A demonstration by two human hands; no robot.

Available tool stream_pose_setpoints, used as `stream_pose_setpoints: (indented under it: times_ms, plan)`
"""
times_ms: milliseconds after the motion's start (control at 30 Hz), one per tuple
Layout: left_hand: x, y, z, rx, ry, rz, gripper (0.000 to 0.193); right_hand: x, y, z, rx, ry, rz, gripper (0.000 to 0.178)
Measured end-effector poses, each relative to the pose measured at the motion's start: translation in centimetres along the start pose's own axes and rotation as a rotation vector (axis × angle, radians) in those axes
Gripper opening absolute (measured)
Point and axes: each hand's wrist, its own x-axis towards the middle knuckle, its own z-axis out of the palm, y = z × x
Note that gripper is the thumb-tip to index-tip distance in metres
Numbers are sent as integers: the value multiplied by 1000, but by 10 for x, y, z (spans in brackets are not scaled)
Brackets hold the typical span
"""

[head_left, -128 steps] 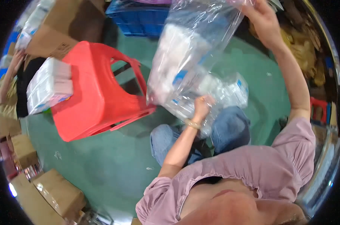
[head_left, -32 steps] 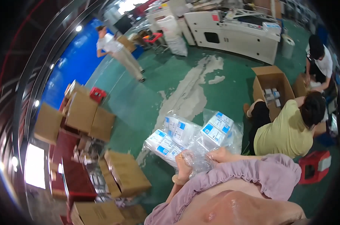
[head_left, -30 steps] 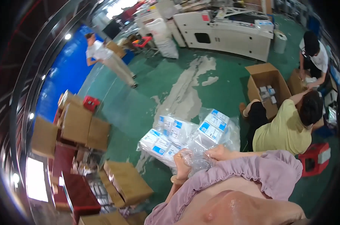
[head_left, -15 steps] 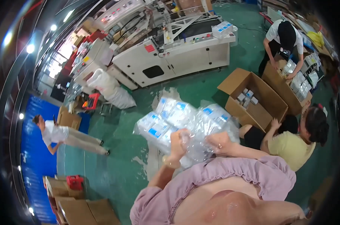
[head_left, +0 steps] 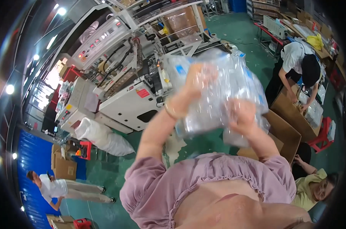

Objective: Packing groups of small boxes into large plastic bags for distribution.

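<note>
Clear plastic film, crinkled and glossy: one large bag (head_left: 218, 91) packed with white-and-blue packets, raised in front of the person's chest and carried off the floor by both hands. Left hand (head_left: 197, 82): pressed against the bag's near face, partly seen through the film, fingers curled into the plastic; a thin bracelet (head_left: 169, 112) on the wrist. Right hand (head_left: 243, 114): closed on the lower right corner of the bag, gripping a bunched fold of film. Mauve gathered sleeves (head_left: 203, 171) on both arms, entering from the lower edge. Behind the bag: a white packing machine (head_left: 123, 99) with a control panel and clear guards. Left of it: a full white sack (head_left: 100, 135) lying on the green floor (head_left: 115, 175), with brown cartons (head_left: 64, 166) near by. Right: an open cardboard box (head_left: 281, 131) just beyond the right hand; a co-worker in white (head_left: 299, 61) bent over another carton; a seated co-worker in yellow (head_left: 314, 185); a red stool (head_left: 323, 131). Far left: another person in white (head_left: 52, 187) walking. Progress, as judged: bag filled and lifted; it has not yet been set down in any box, nor can its closure be made out.
</note>
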Motion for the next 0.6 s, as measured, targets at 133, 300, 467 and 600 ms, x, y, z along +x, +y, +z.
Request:
stream_pose_setpoints:
  times_ms: [133, 300, 467, 600]
  plan:
    - [145, -40, -84, -106, -156, -117, 8, 79, 99, 79, -63, 145, 149, 13]
    - [303, -159, -184, -95, -302, 82, 6, 152, 230, 169, -141, 425, 114, 10]
    - [366, -250, -224, -143, -173, -181, 16, 191, 361, 220, -271, 352, 12, 4]
    - [380, -282, -240, -331, 161, -289, 13, 212, 438, 263, -238, 120, 258, 8]
